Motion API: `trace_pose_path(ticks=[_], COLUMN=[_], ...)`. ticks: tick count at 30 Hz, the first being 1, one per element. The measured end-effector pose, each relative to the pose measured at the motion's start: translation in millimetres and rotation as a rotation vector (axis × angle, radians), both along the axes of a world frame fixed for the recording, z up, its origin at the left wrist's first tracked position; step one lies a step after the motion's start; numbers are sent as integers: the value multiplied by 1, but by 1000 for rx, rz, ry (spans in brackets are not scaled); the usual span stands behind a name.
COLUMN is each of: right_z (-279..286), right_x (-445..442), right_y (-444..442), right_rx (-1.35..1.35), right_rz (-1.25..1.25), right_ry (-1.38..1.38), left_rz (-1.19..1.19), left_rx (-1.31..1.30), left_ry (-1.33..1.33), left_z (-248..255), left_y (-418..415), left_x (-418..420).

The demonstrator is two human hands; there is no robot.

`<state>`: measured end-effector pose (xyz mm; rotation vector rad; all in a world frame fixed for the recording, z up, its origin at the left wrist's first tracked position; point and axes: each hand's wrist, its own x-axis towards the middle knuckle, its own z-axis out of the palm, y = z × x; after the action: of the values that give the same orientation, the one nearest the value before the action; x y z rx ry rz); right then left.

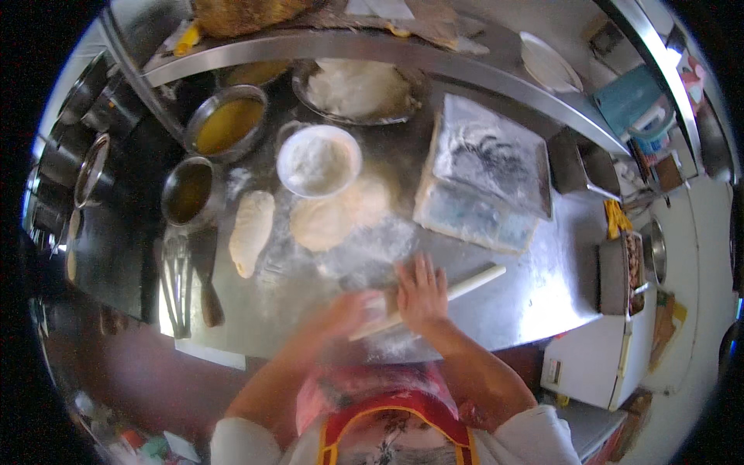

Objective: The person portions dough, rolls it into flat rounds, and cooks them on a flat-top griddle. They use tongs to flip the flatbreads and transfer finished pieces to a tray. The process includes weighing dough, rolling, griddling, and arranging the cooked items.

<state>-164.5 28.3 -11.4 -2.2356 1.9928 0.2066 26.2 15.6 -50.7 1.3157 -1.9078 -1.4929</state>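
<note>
My right hand (pixel 423 295) lies with spread fingers over a pale wooden rolling pin (pixel 478 281), which slants across the steel worktop near its front edge. Blurred by motion, my left hand (pixel 359 311) is beside the pin's lower left part; something pale is at its fingers, and I cannot tell whether it grips anything. Scattered flour (pixel 378 244) whitens the steel ahead of both hands. Flat rounds of dough (pixel 321 225) lie beyond it, partly behind a white bowl of flour (pixel 318 161). To the left rests a long piece of dough (pixel 252 232).
Metal pots of yellowish liquid (pixel 229 125) and a large bowl of white flour or dough (pixel 357 90) stand at the back. Floured metal trays (pixel 494 154) are stacked right of centre. A spatula (pixel 210 296) and tongs (pixel 177 285) lie left. A raised shelf edge (pixel 372 46) crosses behind.
</note>
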Motion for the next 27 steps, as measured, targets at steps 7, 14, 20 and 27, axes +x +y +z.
trace_pose_path(ticks=[7, 14, 20, 27], right_z=[-12, -24, -16, -27], right_x=[-7, 26, -11, 21], right_y=[31, -30, 42, -33], right_rx=[-61, -131, -144, -199], right_rz=[248, -15, 299, 64], right_ry=[-137, -181, -86, -92], left_rz=[477, -94, 498, 260], left_rx=[90, -62, 50, -186], left_ry=[68, -298, 260, -182], left_z=[7, 61, 5, 37], left_y=[-26, -9, 9, -26], left_x=[24, -11, 27, 8])
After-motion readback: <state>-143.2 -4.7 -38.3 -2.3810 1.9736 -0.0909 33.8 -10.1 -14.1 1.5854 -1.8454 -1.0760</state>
